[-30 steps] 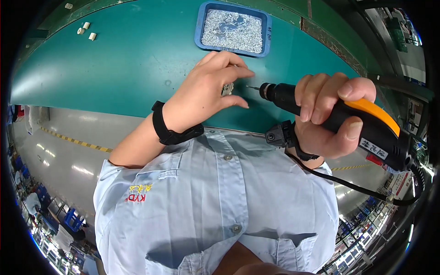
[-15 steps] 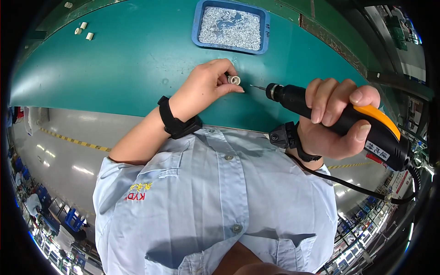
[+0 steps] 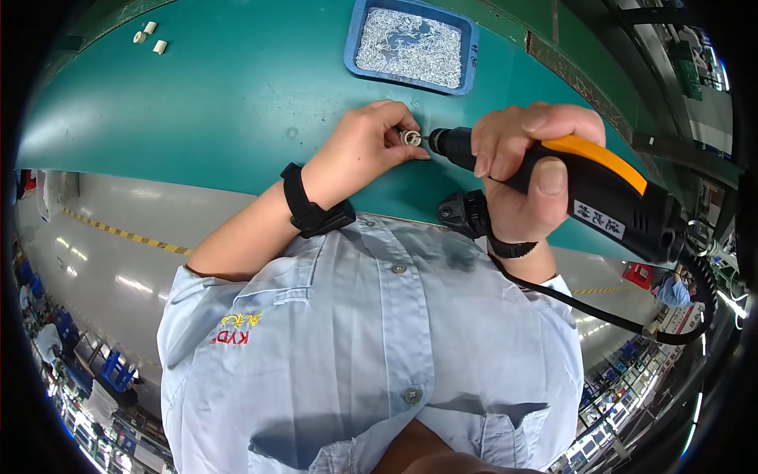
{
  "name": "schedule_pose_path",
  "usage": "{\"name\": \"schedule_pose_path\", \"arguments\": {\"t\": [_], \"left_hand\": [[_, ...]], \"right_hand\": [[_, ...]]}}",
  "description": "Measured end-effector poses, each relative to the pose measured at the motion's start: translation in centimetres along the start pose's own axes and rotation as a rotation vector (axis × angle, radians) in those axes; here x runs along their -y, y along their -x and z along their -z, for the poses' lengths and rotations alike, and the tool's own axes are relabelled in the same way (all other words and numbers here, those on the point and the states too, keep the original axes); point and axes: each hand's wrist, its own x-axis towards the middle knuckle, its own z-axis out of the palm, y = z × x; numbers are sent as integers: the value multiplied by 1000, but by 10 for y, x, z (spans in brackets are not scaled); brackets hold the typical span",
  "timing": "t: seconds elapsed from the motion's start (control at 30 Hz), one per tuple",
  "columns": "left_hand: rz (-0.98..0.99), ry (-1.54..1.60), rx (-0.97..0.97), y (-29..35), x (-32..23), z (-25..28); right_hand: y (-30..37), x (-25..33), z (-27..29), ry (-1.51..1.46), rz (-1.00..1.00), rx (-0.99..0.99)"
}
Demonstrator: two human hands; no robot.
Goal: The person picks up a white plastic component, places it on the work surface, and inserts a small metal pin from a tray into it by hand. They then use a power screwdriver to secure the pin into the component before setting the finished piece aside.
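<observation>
Between the thumb and fingers of my left hand (image 3: 379,136) is a small cream-coloured round socket (image 3: 410,138), its open end facing right. My right hand (image 3: 533,154) is wrapped round a black and orange electric screwdriver (image 3: 608,189) with a cord at its back end. The screwdriver's nose points left and meets the socket's open end, so most of the bit is out of sight. Both hands are just above the green table.
A blue tray (image 3: 351,59) of small shiny metal pins or screws (image 3: 410,47) stands beyond my hands. Several cream cylindrical pieces (image 3: 160,47) lie at the far left of the green table (image 3: 213,118). The screwdriver's black cord (image 3: 600,316) loops below my right forearm.
My right hand has brought the screwdriver leftward, and its bit has gone from apart to inside or against the socket. My left hand keeps its pinch on the socket.
</observation>
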Motion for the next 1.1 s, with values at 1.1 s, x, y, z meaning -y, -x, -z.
{"name": "schedule_pose_path", "arguments": {"t": [1.1], "left_hand": [[-277,-263,-207,-95,-52,56]], "right_hand": [[-18,56,76,-136,295,-39]]}}
